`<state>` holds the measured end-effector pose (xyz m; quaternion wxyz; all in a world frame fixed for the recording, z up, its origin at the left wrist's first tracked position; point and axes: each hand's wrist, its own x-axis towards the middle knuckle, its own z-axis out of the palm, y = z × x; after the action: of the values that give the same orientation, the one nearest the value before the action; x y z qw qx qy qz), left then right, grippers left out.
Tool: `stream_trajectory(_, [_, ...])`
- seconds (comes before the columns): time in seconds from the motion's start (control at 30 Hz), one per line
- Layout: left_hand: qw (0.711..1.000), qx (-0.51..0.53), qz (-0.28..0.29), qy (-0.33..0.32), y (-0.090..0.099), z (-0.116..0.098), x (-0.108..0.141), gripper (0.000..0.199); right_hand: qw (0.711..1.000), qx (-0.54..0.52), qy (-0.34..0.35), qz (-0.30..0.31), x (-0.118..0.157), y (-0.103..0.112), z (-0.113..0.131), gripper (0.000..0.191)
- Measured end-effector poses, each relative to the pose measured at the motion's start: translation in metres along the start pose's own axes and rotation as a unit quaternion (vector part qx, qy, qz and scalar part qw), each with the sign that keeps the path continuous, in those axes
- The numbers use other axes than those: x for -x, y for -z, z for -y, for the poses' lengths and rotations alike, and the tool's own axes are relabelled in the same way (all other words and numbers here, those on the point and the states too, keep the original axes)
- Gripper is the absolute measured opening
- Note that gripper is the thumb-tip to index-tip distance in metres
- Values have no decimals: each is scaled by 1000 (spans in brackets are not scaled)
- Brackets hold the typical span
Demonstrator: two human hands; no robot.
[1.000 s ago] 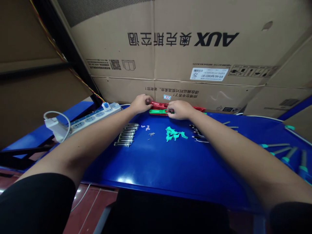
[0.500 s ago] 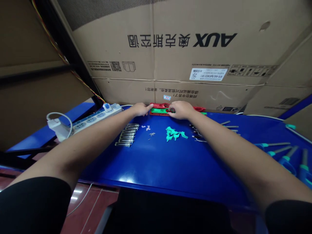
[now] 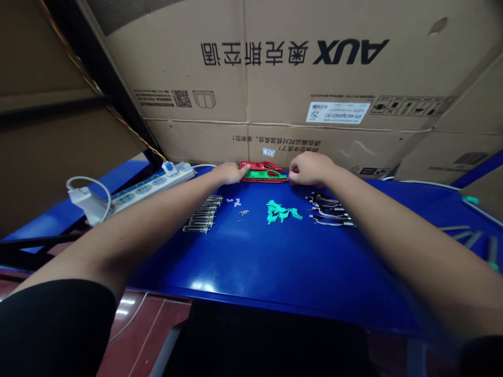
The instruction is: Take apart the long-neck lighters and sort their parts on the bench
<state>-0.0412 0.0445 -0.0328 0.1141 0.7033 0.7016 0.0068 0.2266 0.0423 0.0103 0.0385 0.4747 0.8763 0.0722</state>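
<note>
Casings: red casings and green casings are laid lengthwise at upper centre of frame, stacked close along the table's far edge.
Left hand: the left hand is placed at the casings' left end, thumb laid on the red; whether they are gripped cannot be told.
Right hand: the right hand is held right of the casings, fingers curled; red is seen by the fingertips and under the hand, but a grip cannot be confirmed.
Backdrop: the top of frame is filled by a cardboard box, print upside down; the far side is closed off by it.
Table: the middle is taken up by a blue table.
Clear tubes: clear tubes are lined up left of centre, some ends covered by the left forearm.
Small parts: pale bits and thin metal pins are scattered at centre.
Teal pieces: teal pieces are heaped right of them.
Wired parts: black wired parts are spread right of centre, partly blocked by the right forearm.
Power strip: a power strip is set at left, a white plug at its near end.
Right edge: grey rods are seen blurred.
</note>
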Motion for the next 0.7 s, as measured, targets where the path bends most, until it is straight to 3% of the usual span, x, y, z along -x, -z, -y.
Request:
stream_trajectory(0.2, [1000, -16, 1, 1, 1, -2, 3, 84, 998, -27, -17, 56, -7, -2, -5, 35])
stream_trajectory(0.7, [1000, -14, -2, -10, -3, 5, -2, 89, 997, -3, 21, 78, -20, -8, -15, 36])
